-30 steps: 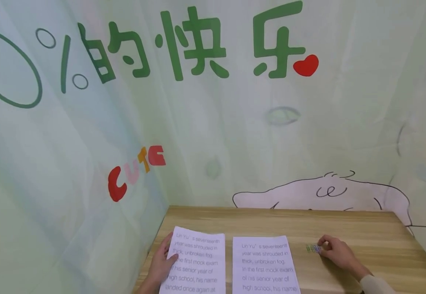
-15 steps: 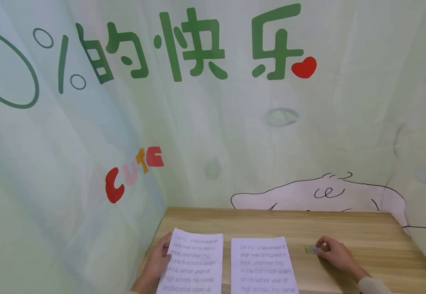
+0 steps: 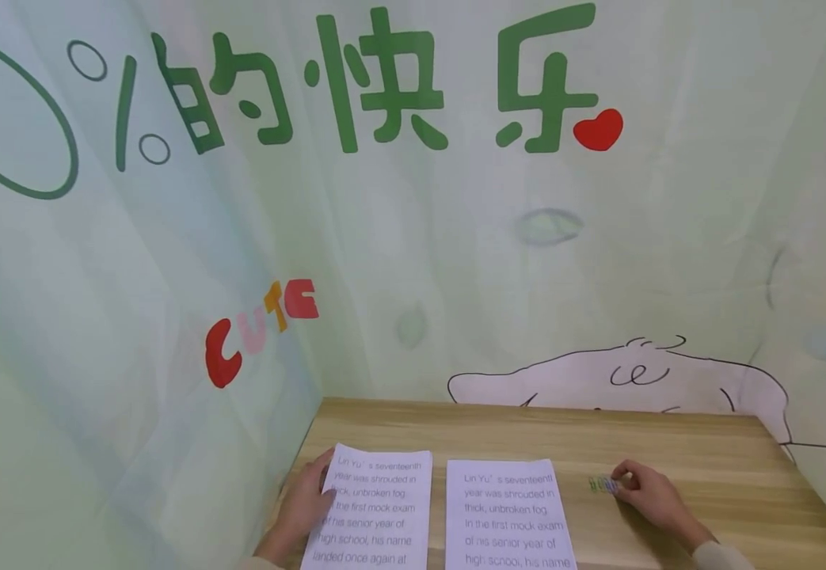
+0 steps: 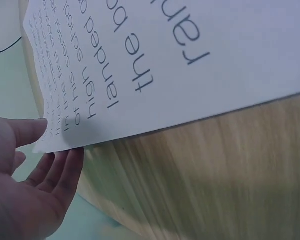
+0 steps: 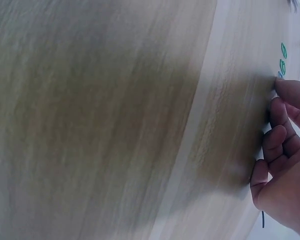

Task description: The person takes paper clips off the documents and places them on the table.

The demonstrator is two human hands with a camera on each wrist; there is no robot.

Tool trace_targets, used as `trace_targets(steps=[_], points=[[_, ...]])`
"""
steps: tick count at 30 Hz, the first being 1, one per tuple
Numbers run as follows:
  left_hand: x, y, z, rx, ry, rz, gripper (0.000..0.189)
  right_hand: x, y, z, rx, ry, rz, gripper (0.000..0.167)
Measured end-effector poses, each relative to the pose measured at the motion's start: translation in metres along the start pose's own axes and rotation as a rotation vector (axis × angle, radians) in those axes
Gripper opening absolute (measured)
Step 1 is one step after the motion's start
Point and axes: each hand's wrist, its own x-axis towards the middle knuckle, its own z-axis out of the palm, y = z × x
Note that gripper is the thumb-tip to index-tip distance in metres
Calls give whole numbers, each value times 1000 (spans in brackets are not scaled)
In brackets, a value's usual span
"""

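A stack of printed sheets [image 3: 377, 511] lies at the left of the table. My left hand [image 3: 306, 503] holds its left edge near the far corner. In the left wrist view, the thumb [image 4: 32, 131] reaches over the page while the other fingers [image 4: 70, 172] sit under the edge. Colourful paper clips [image 3: 598, 484] form a short row on the right. At the row's right end, my right hand [image 3: 648, 499] pinches a clip between thumb and index finger, mostly hiding it. Green clips [image 5: 283, 57] show beyond the fingertips in the right wrist view.
Another printed stack [image 3: 508, 514] with the same text lies between the left stack and the clips. The wooden table [image 3: 726, 451] meets a printed fabric backdrop [image 3: 413, 237] behind and a fabric side wall [image 3: 135, 380] at the left.
My left thumb has drawn back from over the page toward its left edge. The right hand has stayed at the clip row. The head view has shifted slightly.
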Motion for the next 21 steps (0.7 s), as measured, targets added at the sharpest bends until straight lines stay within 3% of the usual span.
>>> trace_targets(steps=[4,8,14,18,21], points=[[-2,5,-2,29,0,0,75,-1,-1,0,8,9,4,22],[-3,13,-10,49,0,49,72,-1,1,2,15,14,-3,21],[6,39,-13,57,-21,133,72,-2,6,2,3,6,-3,21],[17,60,-4,154,-9,214,69,-2,6,-5,44,-25,3,22],[25,76,-3,231,39,290,65,-3,4,-11,85,-58,-8,24]])
